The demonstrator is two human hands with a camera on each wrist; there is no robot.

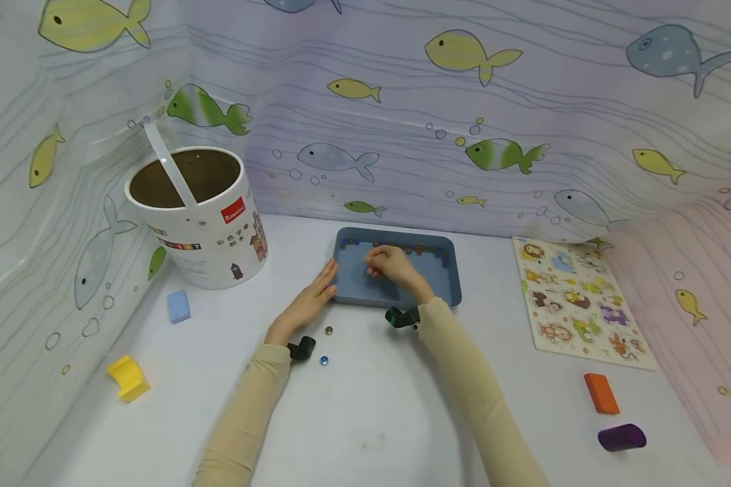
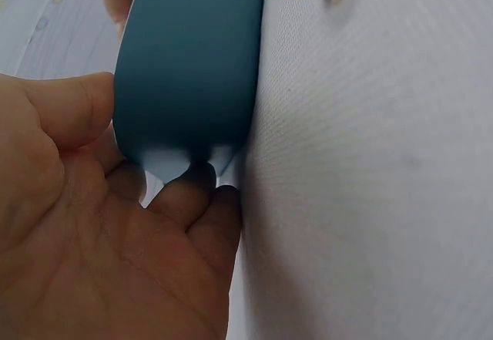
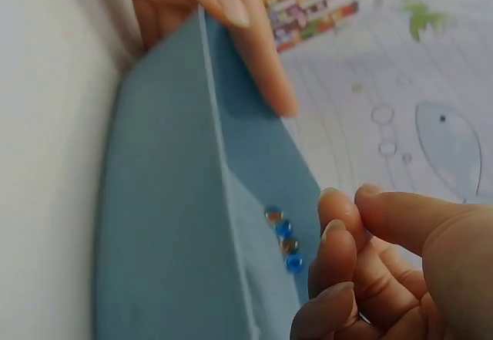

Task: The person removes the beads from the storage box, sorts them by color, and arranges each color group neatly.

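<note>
Against the left side of a blue-grey tray (image 1: 365,295), my left hand (image 1: 307,302) rests with fairly straight fingers. Its fingertips (image 2: 202,176) touch the tray's outer wall near a corner in the left wrist view. Over the tray, my right hand (image 1: 392,266) has curled fingers, thumb and index tips together. A small glassy glint, apparently a marble (image 3: 364,321), shows among those fingers, mostly hidden. Glass marbles (image 1: 423,249) line the tray's far edge. Several more marbles (image 3: 284,228) sit in a row inside. A brownish marble (image 1: 329,331) and a blue marble (image 1: 324,360) lie on the table before the tray.
A white bucket (image 1: 219,250) with a raised handle stands at the back left, near a light blue block (image 1: 179,306) and a yellow arched block (image 1: 128,379). To the right lie an animal puzzle board (image 1: 579,297), an orange block (image 1: 601,393) and a purple cylinder (image 1: 621,437).
</note>
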